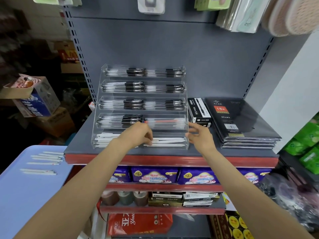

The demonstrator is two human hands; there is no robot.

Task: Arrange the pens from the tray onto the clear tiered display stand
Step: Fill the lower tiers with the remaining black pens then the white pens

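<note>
A clear tiered display stand (pixel 185 80) sits on the grey shelf, its upper tiers filled with black-capped pens. The bottom tier holds white pens (pixel 170 140). My left hand (pixel 139 134) reaches into that bottom tier, its fingers curled over the ends of the white pens there. My right hand (pixel 200 136) hovers by the stand's right front corner with fingers spread and holds nothing. A light blue tray (pixel 19 195) at the lower left carries several more white pens (pixel 45 158).
A black pen box (pixel 198 110) and a stack of black diaries (pixel 241 121) lie right of the stand. The red shelf edge (pixel 172 160) runs below my hands. Purple packs fill the shelf underneath. Cardboard boxes stand at the left.
</note>
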